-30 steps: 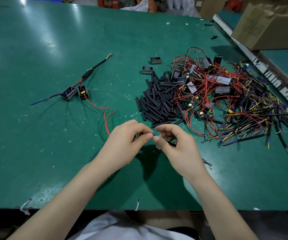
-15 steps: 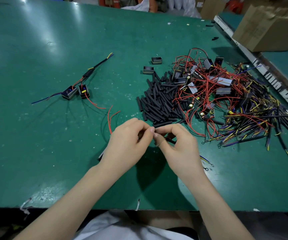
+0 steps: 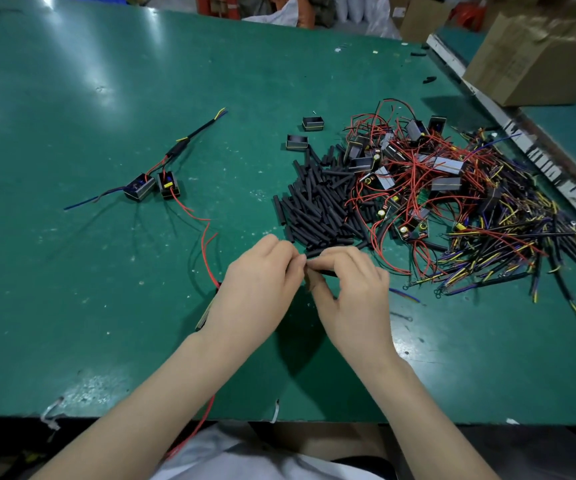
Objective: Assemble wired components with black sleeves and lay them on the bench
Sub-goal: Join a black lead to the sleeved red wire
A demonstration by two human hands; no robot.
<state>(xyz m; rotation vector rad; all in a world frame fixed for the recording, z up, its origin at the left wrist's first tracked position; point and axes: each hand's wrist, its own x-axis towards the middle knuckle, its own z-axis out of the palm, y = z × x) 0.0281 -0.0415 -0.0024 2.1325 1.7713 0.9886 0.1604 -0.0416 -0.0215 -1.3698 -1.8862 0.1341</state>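
I see my left hand (image 3: 258,282) and right hand (image 3: 348,289) pinching one black sleeve (image 3: 321,271) at frame centre, its long axis running left-right. Two finished components (image 3: 151,185) lie on the bench (image 3: 72,306) at upper left.

The green bench (image 3: 72,306) carries loose black sleeves (image 3: 317,206), tangled wired components (image 3: 452,202) and two finished assemblies (image 3: 155,183).

We could not see how the left hand (image 3: 258,282) gripped the part beneath it, and the cardboard box (image 3: 535,57) was cropped.
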